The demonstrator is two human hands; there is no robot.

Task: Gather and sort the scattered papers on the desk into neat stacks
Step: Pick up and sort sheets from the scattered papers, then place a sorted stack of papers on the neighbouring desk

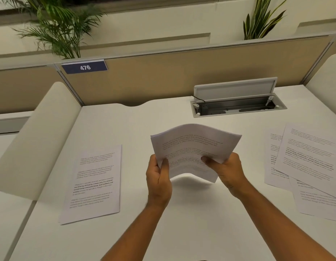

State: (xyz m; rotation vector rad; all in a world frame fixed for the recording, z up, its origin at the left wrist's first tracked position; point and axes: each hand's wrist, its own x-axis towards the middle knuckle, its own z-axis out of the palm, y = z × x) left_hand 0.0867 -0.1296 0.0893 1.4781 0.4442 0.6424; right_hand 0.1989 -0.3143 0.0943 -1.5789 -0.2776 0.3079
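Observation:
Both hands hold a bundle of printed white sheets (195, 146) above the middle of the white desk (182, 223). My left hand (158, 180) grips its lower left edge and my right hand (226, 169) grips its lower right edge, thumbs on top. The bundle bows upward and casts a shadow below. A squared stack of printed sheets (94, 183) lies flat on the desk to the left. Loose overlapping printed sheets (306, 166) lie spread at the right, skewed against each other.
An open cable hatch (236, 107) with a raised lid sits at the back right of the desk. A tan partition (182, 76) with a "476" label (84, 67) closes the far side. Cream side dividers (39, 140) flank the desk. Plants stand behind.

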